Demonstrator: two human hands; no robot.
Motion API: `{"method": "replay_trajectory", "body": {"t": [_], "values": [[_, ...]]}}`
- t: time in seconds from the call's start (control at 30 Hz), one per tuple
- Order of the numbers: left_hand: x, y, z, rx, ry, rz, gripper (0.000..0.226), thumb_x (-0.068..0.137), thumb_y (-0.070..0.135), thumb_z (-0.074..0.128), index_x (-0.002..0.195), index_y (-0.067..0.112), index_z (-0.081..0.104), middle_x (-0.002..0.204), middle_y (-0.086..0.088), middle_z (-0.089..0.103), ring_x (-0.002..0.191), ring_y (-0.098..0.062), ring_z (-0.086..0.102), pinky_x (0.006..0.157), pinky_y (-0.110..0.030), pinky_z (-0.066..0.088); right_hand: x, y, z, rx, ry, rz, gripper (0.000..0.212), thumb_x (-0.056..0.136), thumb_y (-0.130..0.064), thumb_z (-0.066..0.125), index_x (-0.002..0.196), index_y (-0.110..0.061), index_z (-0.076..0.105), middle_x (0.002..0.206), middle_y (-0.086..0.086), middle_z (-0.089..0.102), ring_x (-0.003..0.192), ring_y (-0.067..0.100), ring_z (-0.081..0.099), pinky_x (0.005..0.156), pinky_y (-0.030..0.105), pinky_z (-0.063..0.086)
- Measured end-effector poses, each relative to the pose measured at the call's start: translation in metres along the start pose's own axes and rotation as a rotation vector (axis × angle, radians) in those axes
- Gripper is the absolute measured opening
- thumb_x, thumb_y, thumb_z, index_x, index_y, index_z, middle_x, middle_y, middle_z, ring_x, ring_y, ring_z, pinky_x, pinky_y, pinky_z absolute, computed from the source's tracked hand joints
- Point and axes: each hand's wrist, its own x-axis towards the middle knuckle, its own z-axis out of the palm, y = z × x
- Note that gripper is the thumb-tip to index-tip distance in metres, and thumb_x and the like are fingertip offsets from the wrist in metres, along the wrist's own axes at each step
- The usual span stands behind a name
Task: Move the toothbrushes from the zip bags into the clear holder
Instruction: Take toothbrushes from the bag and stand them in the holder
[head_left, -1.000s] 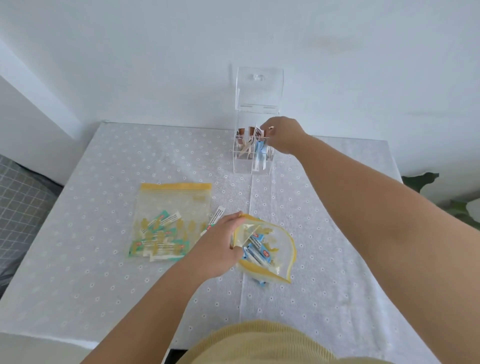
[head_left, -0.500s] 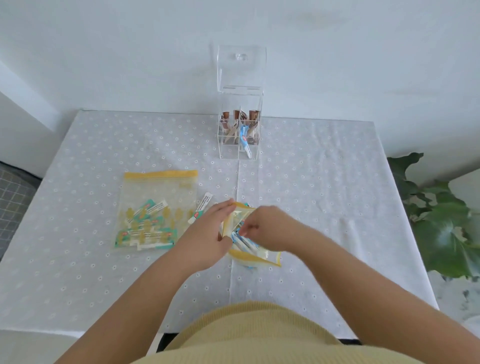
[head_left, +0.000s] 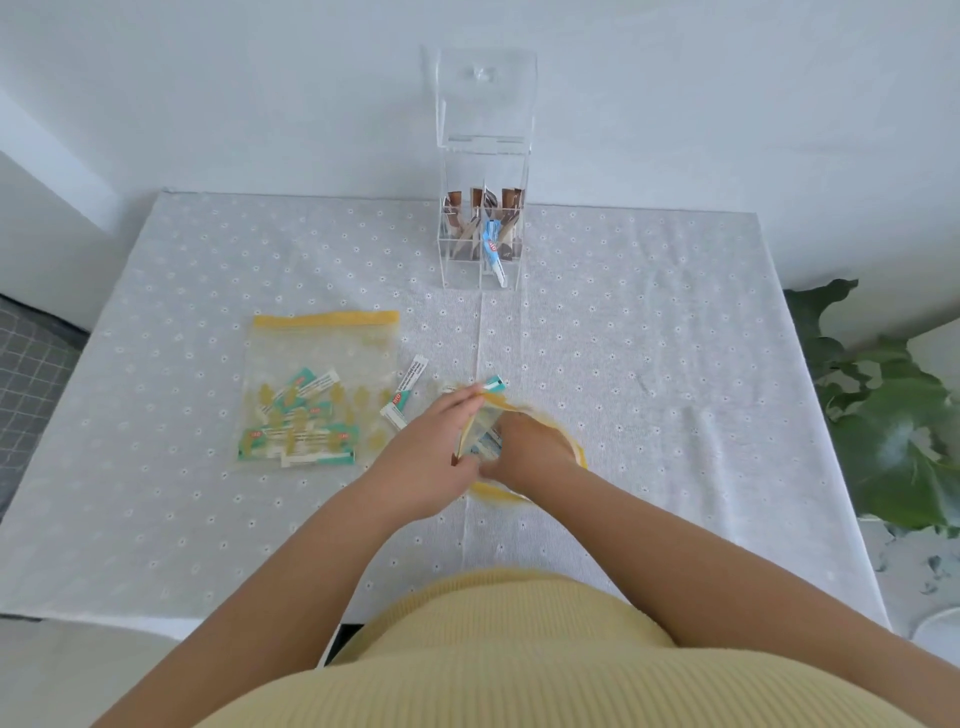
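Observation:
The clear holder (head_left: 480, 270) stands at the back of the table with its lid up; inside are brown packets and one blue-and-white wrapped toothbrush (head_left: 492, 249). A flat zip bag (head_left: 317, 384) with several teal wrapped toothbrushes lies at the left. A loose wrapped toothbrush (head_left: 408, 387) lies beside it. My left hand (head_left: 434, 452) pinches the rim of a second, open zip bag (head_left: 519, 488) at table centre. My right hand (head_left: 530, 449) reaches into that bag, its fingers hidden among blue wrapped toothbrushes.
A white dotted tablecloth (head_left: 649, 374) covers the table, which stands against a white wall. A leafy green plant (head_left: 893, 415) sits off the right edge. A grey checked surface (head_left: 26, 374) lies past the left edge.
My right hand left the holder, dropping a blue toothbrush there, came back to the open bag and has pushed deeper inside. My left hand kept hold of the bag's rim.

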Motion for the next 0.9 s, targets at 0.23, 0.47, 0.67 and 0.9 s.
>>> {"method": "replay_trajectory", "body": {"t": [0.23, 0.47, 0.67, 0.9], "values": [[0.002, -0.004, -0.003, -0.009, -0.003, -0.016, 0.073, 0.084, 0.011, 0.055, 0.15, 0.027, 0.03, 0.153, 0.03, 0.016, 0.062, 0.011, 0.053, 0.066, -0.013, 0.035, 0.004, -0.006, -0.004, 0.149, -0.102, -0.02, 0.018, 0.081, -0.024, 0.066, 0.088, -0.019, 0.05, 0.071, -0.004, 0.052, 0.057, 0.011, 0.05, 0.049, 0.024, 0.038], [0.008, -0.006, -0.009, -0.01, 0.016, -0.015, 0.073, 0.083, 0.011, 0.055, 0.149, 0.029, 0.03, 0.154, 0.029, 0.017, 0.058, 0.0, 0.055, 0.066, -0.014, 0.037, -0.002, -0.005, -0.018, 0.131, -0.029, -0.116, 0.009, 0.093, -0.022, 0.054, 0.087, -0.017, 0.05, 0.071, -0.003, 0.051, 0.058, 0.01, 0.047, 0.049, 0.023, 0.033], [0.017, -0.005, -0.013, -0.014, 0.033, -0.012, 0.073, 0.083, 0.011, 0.056, 0.149, 0.03, 0.03, 0.152, 0.032, 0.016, 0.054, -0.001, 0.052, 0.066, -0.014, 0.037, -0.01, -0.004, -0.02, 0.197, 0.226, -0.203, 0.013, 0.093, -0.029, 0.055, 0.087, -0.018, 0.058, 0.066, -0.009, 0.047, 0.067, 0.015, 0.05, 0.053, 0.021, 0.031], [0.017, -0.006, -0.013, -0.023, 0.024, -0.007, 0.072, 0.084, 0.012, 0.056, 0.149, 0.028, 0.03, 0.152, 0.032, 0.017, 0.054, -0.001, 0.052, 0.066, -0.013, 0.038, -0.009, 0.0, -0.018, 0.354, 0.407, -0.292, 0.019, 0.087, -0.03, 0.065, 0.076, -0.014, 0.063, 0.061, -0.008, 0.054, 0.055, 0.009, 0.048, 0.05, 0.018, 0.031]]}}
